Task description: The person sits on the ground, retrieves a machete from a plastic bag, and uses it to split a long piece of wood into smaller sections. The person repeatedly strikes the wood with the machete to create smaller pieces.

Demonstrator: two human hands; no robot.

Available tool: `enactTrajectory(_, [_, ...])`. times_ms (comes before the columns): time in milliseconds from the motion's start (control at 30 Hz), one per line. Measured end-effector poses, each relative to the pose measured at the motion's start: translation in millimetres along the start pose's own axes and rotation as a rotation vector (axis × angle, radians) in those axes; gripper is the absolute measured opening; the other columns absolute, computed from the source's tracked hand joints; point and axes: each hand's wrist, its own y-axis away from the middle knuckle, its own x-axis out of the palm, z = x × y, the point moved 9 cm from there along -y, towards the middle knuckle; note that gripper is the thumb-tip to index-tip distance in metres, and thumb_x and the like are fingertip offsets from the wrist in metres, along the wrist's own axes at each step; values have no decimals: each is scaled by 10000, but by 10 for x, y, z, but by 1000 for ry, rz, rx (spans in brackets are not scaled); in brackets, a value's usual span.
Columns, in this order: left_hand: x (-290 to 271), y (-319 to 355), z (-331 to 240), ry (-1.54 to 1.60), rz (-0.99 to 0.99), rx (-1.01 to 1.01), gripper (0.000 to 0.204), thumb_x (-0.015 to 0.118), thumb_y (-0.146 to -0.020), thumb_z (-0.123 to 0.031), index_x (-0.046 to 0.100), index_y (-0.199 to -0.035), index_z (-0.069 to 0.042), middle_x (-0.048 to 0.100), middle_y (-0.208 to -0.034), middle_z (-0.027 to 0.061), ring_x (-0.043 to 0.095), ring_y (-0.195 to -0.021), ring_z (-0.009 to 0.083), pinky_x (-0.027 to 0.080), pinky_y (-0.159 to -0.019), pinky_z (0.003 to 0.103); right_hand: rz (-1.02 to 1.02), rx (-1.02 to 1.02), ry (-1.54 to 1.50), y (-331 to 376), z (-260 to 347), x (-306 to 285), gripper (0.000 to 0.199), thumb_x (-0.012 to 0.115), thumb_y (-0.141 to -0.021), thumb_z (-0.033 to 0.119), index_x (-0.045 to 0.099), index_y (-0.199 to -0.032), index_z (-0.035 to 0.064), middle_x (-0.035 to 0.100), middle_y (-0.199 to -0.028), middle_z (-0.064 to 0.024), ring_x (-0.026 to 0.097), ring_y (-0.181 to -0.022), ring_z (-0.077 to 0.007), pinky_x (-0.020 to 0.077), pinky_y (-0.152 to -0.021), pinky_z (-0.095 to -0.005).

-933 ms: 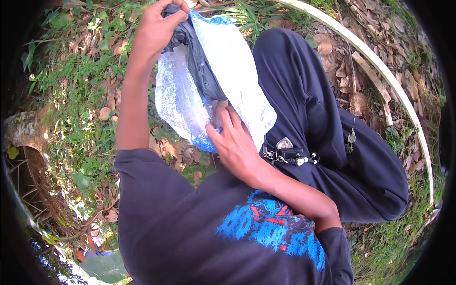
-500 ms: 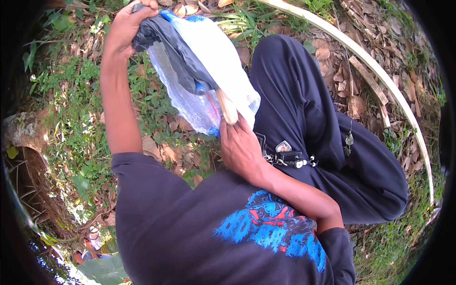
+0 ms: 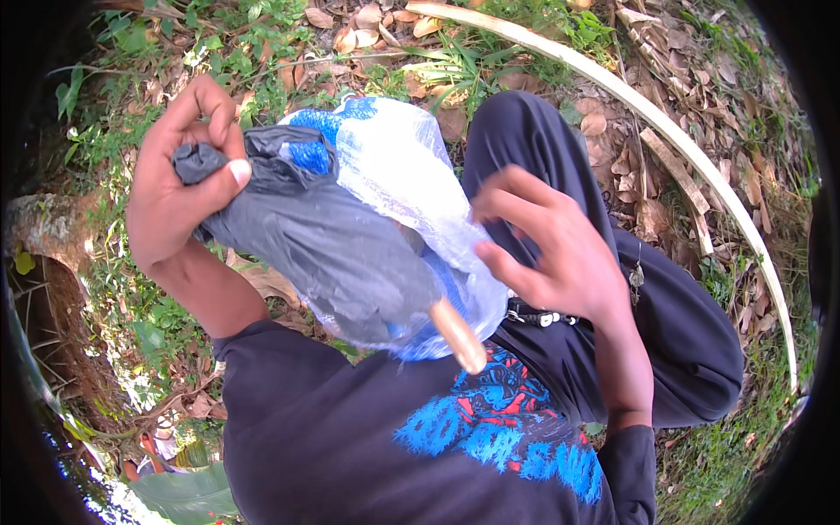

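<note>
My left hand (image 3: pixel 188 175) is closed on the bunched end of a black plastic bag (image 3: pixel 324 236), thumb pressed against the fingers. From the bag's lower end sticks out a pale wooden handle (image 3: pixel 458 337), its tip close to my shirt; whatever it belongs to is hidden. Behind and beneath lies a clear-white plastic bag (image 3: pixel 394 149) with blue printed patches, reaching to my lap. My right hand (image 3: pixel 556 241), slightly blurred, hovers beside the white bag's right edge with its fingers apart and nothing in them.
My bent leg (image 3: pixel 542 157) in dark trousers is to the right of the bags. A long, curved pale strip (image 3: pixel 665 101) arcs over the leafy ground, with a short piece of wood (image 3: pixel 674 166) inside its curve. A brown trunk or root (image 3: pixel 61 254) stands at the left.
My left hand has come down and left with the black bag. The bags and handle have moved nearer my chest. My right hand has left the handle and moved right, fingers spreading.
</note>
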Motion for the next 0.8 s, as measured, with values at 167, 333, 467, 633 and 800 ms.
enactTrajectory(167, [53,512,-243,33,-24,112,313,716,-769,17,435,-885,-56,525,-826,28,491,-643,75,366,-589,215,-257,-209,79,-334,-122,430,325,668,-930,192,657,-1208,24,620,-1147,-263,645,-1005,-432,525,-889,-494])
enactTrajectory(333, [-452,869,-614,86,-116,329,395,710,-760,26,353,-894,-76,424,-664,9,405,-572,73,315,-546,237,-547,-67,105,-753,-410,419,143,626,-898,65,598,-987,-42,644,-869,-248,659,-801,-460,543,-710,-547])
enactTrajectory(467, [-912,847,-998,29,-327,425,404,706,-772,11,342,-918,-89,405,-637,3,380,-576,70,310,-562,242,-530,69,146,-806,-610,780,141,619,-891,41,573,-1005,-27,641,-869,-248,643,-797,-479,518,-702,-552])
enactTrajectory(633, [-1320,615,-1154,81,-715,321,406,700,-779,17,349,-948,-97,405,-641,-2,371,-585,69,305,-573,239,-759,73,36,-718,-759,485,110,603,-892,8,563,-964,-65,636,-839,-282,636,-790,-488,503,-699,-534])
enactTrajectory(800, [-1346,674,-1299,215,-987,120,410,694,-786,23,355,-978,-105,406,-644,-8,363,-593,67,301,-585,236,-1014,-11,-38,-884,-475,-256,97,571,-913,19,556,-873,-68,618,-777,-296,623,-747,-489,494,-681,-523])
